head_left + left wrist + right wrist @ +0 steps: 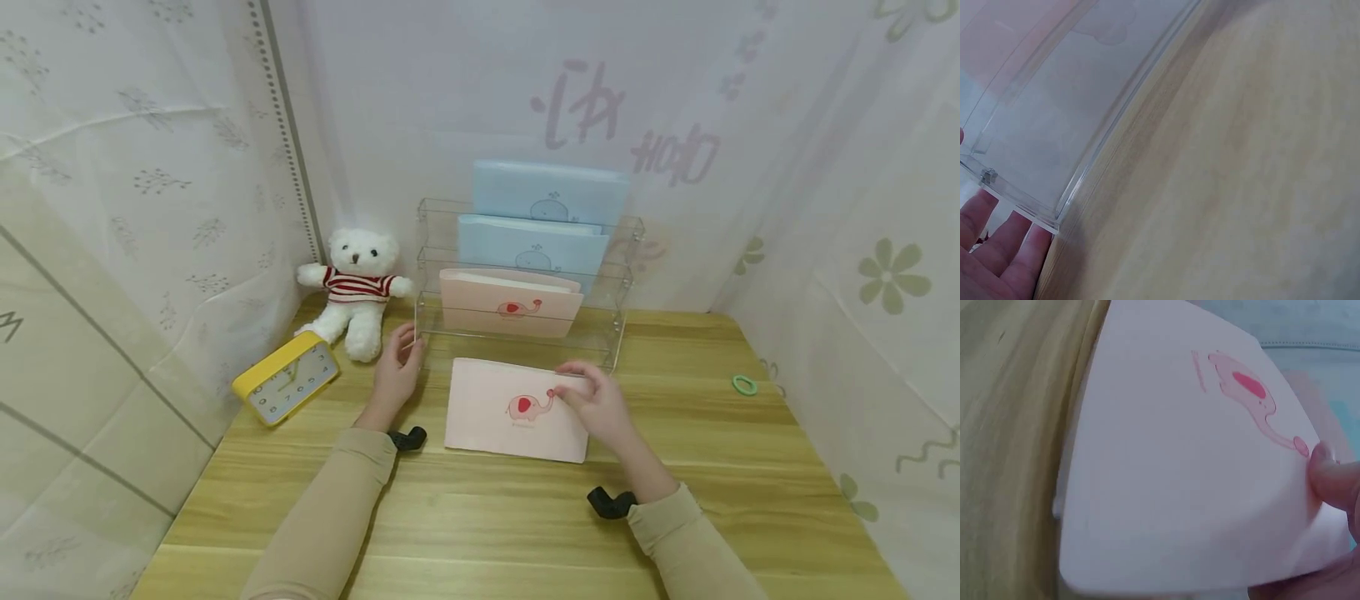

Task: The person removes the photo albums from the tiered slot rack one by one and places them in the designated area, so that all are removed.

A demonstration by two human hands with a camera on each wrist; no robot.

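We see the right hand (pixel 600 408) on the far right corner of a pink folder (pixel 502 412) that lies flat on the wooden surface (pixel 465 517), just in front of a clear rack (pixel 611 333). Its grip closes on that corner: the right wrist view shows the thumb (pixel 1329 478) pressed on the folder's top face beside the printed elephant (pixel 1250 394), while the fingers below are mostly hidden, so we think they curl under the edge but cannot be sure.

The left hand (pixel 397 367) rests at the rack's near left corner. Its fingers (pixel 997 250) lie fairly straight against the clear wall in the left wrist view, so its grip is loose and wraps nothing.

In the rack stand another pink folder (pixel 510 304) in the front tier and two blue folders (pixel 532 242) in the tiers behind. Left of the rack a white teddy bear (pixel 358 287) in a striped jumper sits near the wall, and a yellow clock (pixel 287 379) lies tilted just beside it. A green ring (pixel 744 384) lies well apart to the right.
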